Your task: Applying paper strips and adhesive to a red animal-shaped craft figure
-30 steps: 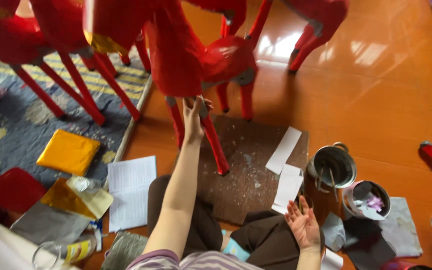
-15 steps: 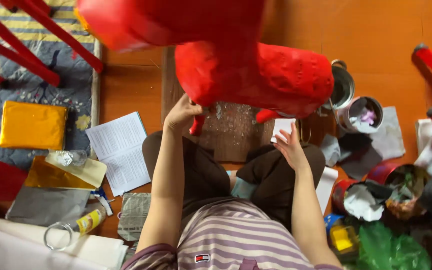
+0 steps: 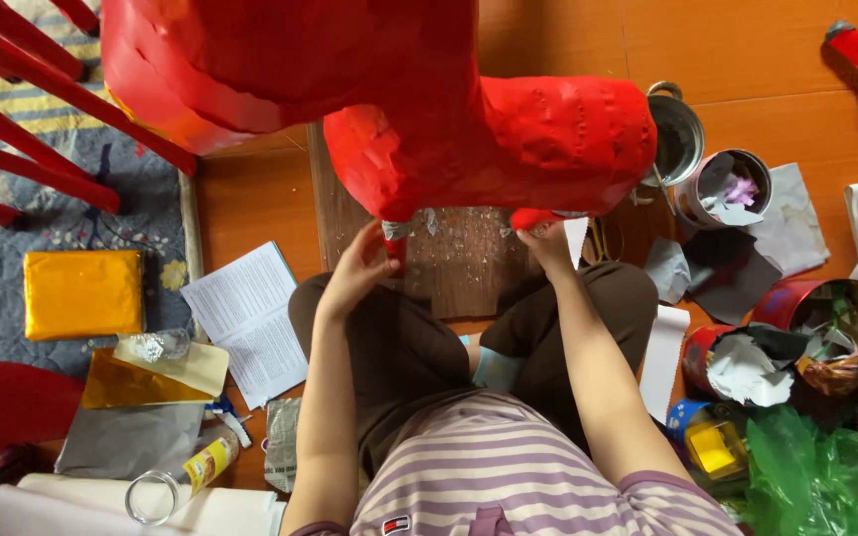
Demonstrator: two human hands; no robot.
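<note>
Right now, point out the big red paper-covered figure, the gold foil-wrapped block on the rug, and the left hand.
big red paper-covered figure (image 3: 538,139): head view, on its rounded body.
gold foil-wrapped block (image 3: 82,294): head view, middle of its top face.
left hand (image 3: 361,268): head view, back of the hand.

This looks like a home craft workshop on the floor: orange floor tiles (image 3: 796,50), a patterned rug (image 3: 12,213), red paper-covered animal figures (image 3: 508,129), gold foil sheets (image 3: 81,293), and tins (image 3: 732,189) full of paper scraps.
</note>
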